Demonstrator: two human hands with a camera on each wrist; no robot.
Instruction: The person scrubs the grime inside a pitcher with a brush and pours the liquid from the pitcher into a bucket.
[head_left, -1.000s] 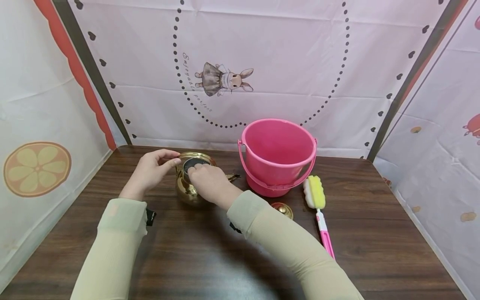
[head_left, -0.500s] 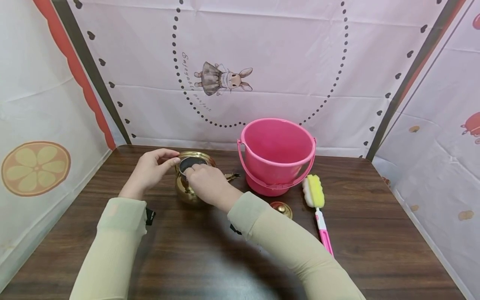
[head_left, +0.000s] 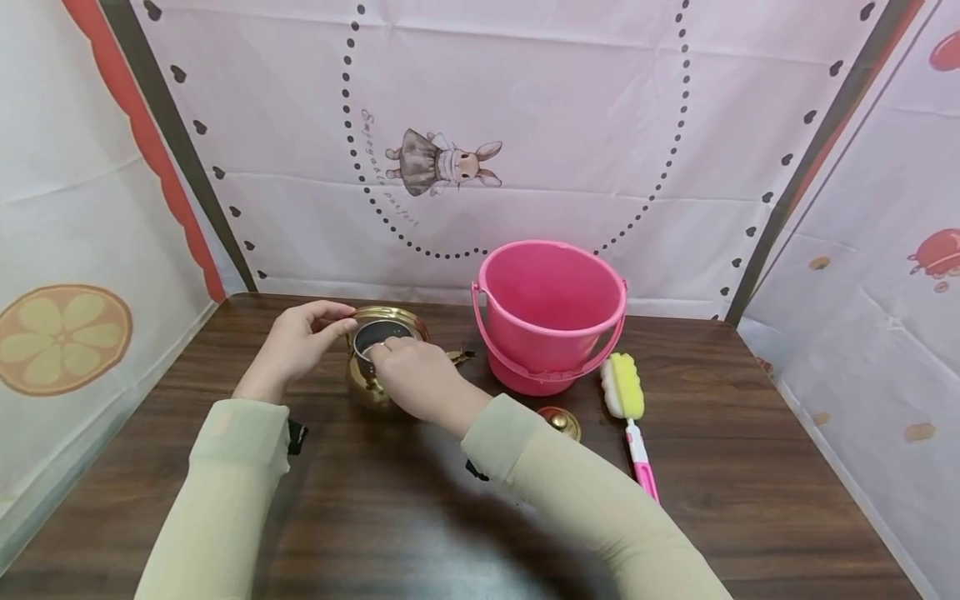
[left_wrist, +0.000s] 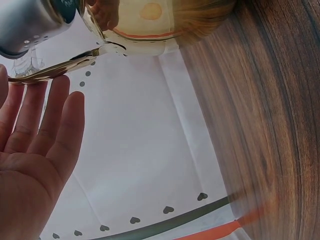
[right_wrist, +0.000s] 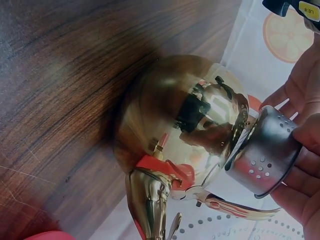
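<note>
A shiny brass teapot (head_left: 365,385) stands on the table, its spout (right_wrist: 150,200) pointing right in the head view. My left hand (head_left: 296,346) pinches the raised handle (left_wrist: 65,66) between thumb and fairly straight fingers. At the teapot's mouth, my right hand (head_left: 423,377) grips the rim of a metal tea strainer (right_wrist: 265,152) with small holes. The right wrist view shows much of the strainer's wall above the opening. The teapot's brass lid (head_left: 561,422) lies on the table near my right sleeve.
Behind and right of the teapot stands a pink bucket (head_left: 551,333), its bail hanging down in front. A sponge brush (head_left: 624,387) with a white and pink handle lies right of it. Patterned cloth (head_left: 450,83) walls in the back and sides of the wooden table (head_left: 750,467).
My right hand has shifted slightly and the strainer has come up, with more of its inner wall showing. The left hand stays at the handle. The head view has shifted a little.
</note>
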